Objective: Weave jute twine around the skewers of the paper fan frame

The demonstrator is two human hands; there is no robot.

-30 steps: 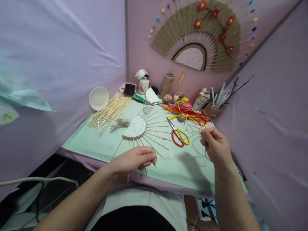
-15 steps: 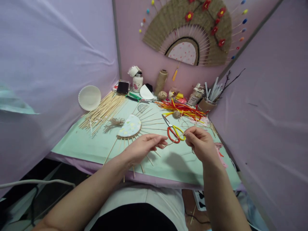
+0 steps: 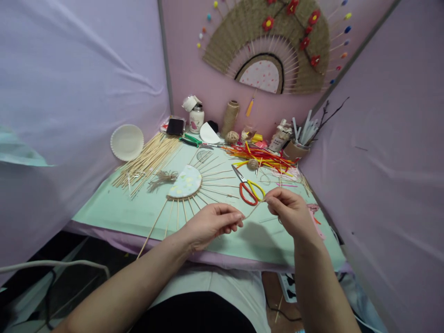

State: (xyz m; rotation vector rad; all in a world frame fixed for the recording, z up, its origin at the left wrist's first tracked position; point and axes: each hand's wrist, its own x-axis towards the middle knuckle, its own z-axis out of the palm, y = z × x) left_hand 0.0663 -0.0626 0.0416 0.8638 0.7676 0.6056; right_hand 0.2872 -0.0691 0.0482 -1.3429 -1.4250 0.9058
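Observation:
A short length of twine (image 3: 254,209) stretches between my two hands above the front of the table. My left hand (image 3: 217,222) pinches its lower end between thumb and fingers. The other end is gripped in the fingertips of my right hand (image 3: 286,206), a little higher. Just beyond the twine lie scissors (image 3: 248,186) with red and yellow handles, blades pointing away. Left of them rests a half-round patterned piece (image 3: 186,181) with thin sticks fanning out from its edge. A bundle of frayed twine fibres (image 3: 163,179) sits at its left side.
Many loose bamboo sticks (image 3: 149,157) lie at the left beside a white paper plate (image 3: 126,142). Red and yellow pipe cleaners (image 3: 260,155) and a small twine ball (image 3: 253,164) are at the back right. A finished fan (image 3: 267,55) hangs on the rear wall.
My left hand has moved lower and slightly nearer, its fingers now closed on the twine. The twine slants more steeply. My right hand has barely moved.

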